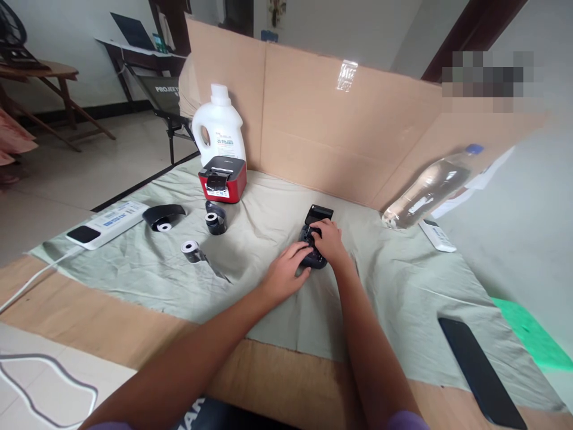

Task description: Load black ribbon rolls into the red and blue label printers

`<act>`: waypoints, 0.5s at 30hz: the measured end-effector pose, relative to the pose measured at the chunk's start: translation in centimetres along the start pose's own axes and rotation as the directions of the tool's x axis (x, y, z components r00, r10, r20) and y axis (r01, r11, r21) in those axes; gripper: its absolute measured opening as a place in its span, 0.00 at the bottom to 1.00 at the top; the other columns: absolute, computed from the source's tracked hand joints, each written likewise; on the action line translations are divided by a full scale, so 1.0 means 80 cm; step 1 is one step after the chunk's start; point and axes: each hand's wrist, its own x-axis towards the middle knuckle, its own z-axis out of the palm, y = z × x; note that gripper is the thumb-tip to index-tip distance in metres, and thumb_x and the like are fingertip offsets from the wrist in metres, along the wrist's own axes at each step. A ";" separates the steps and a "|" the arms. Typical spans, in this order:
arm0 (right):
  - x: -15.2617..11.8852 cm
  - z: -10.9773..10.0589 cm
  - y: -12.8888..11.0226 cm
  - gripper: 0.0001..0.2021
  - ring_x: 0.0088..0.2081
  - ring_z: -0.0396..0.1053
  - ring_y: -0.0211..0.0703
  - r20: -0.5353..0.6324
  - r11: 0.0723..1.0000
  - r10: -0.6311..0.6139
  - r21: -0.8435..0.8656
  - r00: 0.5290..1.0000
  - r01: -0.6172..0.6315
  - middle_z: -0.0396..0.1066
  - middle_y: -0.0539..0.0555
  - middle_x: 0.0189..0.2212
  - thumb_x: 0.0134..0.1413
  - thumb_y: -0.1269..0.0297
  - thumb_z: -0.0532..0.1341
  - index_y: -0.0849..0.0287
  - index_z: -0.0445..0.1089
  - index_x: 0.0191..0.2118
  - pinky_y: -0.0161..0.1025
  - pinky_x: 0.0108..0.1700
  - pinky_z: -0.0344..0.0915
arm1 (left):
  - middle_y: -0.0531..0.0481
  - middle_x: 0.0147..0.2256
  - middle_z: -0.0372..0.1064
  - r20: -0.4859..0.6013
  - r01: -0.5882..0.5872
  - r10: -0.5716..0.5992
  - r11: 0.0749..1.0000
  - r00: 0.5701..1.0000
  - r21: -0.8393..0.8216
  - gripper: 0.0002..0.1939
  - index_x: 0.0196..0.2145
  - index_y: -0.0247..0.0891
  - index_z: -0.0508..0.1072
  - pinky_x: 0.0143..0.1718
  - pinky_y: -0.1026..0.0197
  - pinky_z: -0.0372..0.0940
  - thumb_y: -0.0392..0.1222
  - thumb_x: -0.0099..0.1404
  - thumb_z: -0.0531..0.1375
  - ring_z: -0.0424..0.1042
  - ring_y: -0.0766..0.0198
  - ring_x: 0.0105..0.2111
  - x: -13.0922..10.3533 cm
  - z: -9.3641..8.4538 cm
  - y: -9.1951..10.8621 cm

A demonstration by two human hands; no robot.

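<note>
A small black portable printer (319,261) lies on the cloth with its lid (319,213) raised at the far side. My left hand (285,273) grips its left and near side, thumb low and fingers reaching over the top. From the right, my right hand (330,242) bends its fingers onto the inside below the lid. What lies under those fingertips is hidden. To the left, a paper roll (191,251) trails a dark strip, and another black-wrapped roll (216,222) stands behind it. Beside them rests a curved black cover (164,215) with a white-cored roll.
A red and black printer (224,181) stands before a white detergent jug (220,128). A power strip (107,224) lies at left. Cardboard (313,113) walls the back. At right are a clear bottle (427,188), a white remote-like object (437,236) and a phone (481,371).
</note>
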 end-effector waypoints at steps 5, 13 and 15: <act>-0.001 0.000 -0.004 0.08 0.49 0.64 0.53 -0.075 0.978 0.209 -0.002 0.975 -0.210 0.70 0.58 0.44 0.55 0.65 0.63 0.57 0.77 0.41 0.47 0.51 0.61 | 0.48 0.63 0.63 0.081 -0.055 0.047 0.993 0.996 0.101 0.22 0.58 0.43 0.70 0.62 0.48 0.65 0.37 0.66 0.58 0.66 0.52 0.60 0.001 0.002 -0.005; -0.001 0.005 0.002 0.11 0.49 0.63 0.54 -0.123 0.957 0.287 0.078 0.950 -0.279 0.67 0.61 0.45 0.52 0.61 0.65 0.57 0.77 0.41 0.49 0.54 0.61 | 0.51 0.66 0.58 0.140 -0.084 0.057 0.978 0.989 0.189 0.25 0.61 0.45 0.67 0.63 0.48 0.63 0.39 0.67 0.57 0.67 0.53 0.59 0.001 -0.004 -0.001; 0.001 0.009 0.008 0.17 0.52 0.62 0.56 -0.209 0.959 0.272 0.145 0.939 -0.245 0.67 0.64 0.49 0.53 0.61 0.63 0.61 0.73 0.49 0.51 0.56 0.60 | 0.51 0.66 0.59 0.147 -0.077 0.049 0.978 0.988 0.192 0.25 0.61 0.46 0.68 0.62 0.48 0.64 0.39 0.67 0.56 0.68 0.53 0.58 0.002 -0.006 0.000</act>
